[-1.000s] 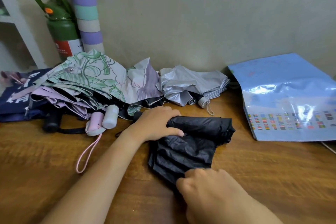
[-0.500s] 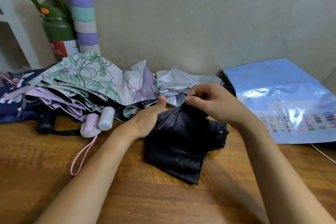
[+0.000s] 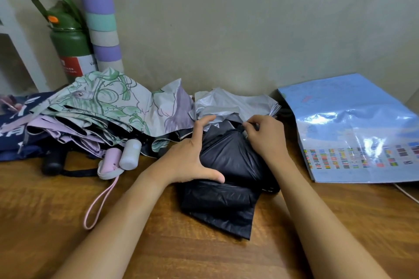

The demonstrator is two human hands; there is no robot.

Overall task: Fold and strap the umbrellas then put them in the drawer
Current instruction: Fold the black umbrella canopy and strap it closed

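Observation:
A black folding umbrella (image 3: 229,179) lies on the wooden table (image 3: 68,222) in front of me, its canopy loose and partly gathered. My left hand (image 3: 192,154) holds its left side, thumb across the near fabric and fingers stretched over the far edge. My right hand (image 3: 265,136) pinches a small black strap at the umbrella's far end. Behind it lies a silver umbrella (image 3: 235,104). To the left are a floral green and lilac umbrella (image 3: 108,102) and a pink one (image 3: 68,129), with handles (image 3: 122,156) and a pink wrist loop (image 3: 99,201).
A green flask (image 3: 68,38) and a striped pastel roll (image 3: 99,16) stand against the wall at back left. Dark blue fabric (image 3: 11,129) lies at the far left. A glossy blue poster with flags (image 3: 353,129) covers the right side. No drawer is in view.
My right hand went from the near corner of the black canopy to the umbrella's far end and pinches the strap. My left hand opened wider and now spans the bundle.

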